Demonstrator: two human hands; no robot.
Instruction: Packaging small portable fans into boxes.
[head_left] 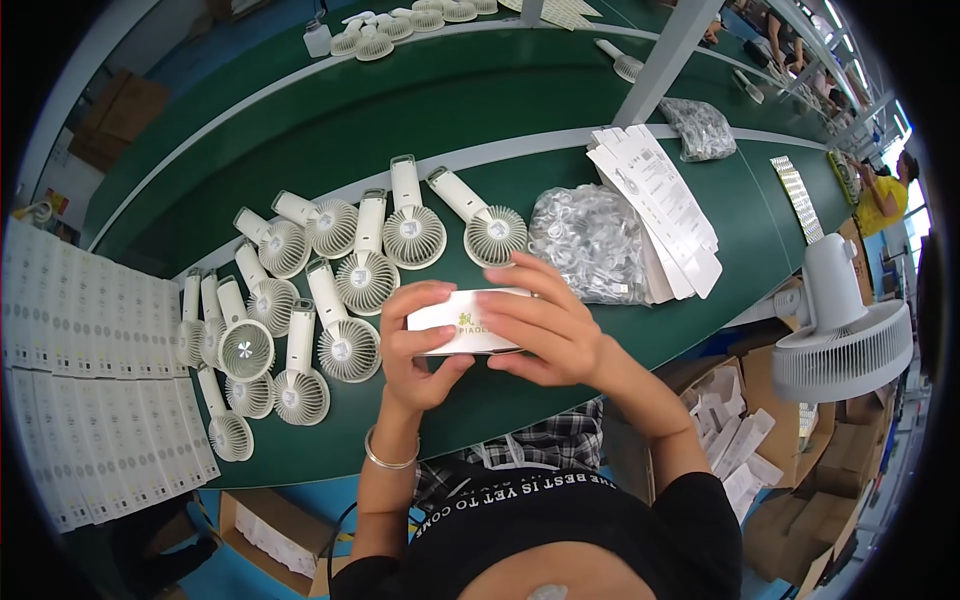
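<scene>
A small white carton (466, 326) with gold print is held up over the near edge of the green table, between my two hands. My left hand (412, 345) grips its left end, thumb below and fingers along the top. Fingers of my right hand (548, 325) lie across the carton's right part and cover it. Just beyond the hands, several white handheld fans (415, 235) with round ribbed heads lie on the table. Right of them sits a clear bag of white cables (588, 245), and flat unfolded cartons (660, 215) lean against it.
Stacked white boxes (95, 390) line the left side. At the right stands a large white fan (840, 330), above open cardboard boxes (740, 420). A metal post (665, 65) rises behind the table beside another plastic bag (699, 130). More fans (375, 43) lie on the far belt.
</scene>
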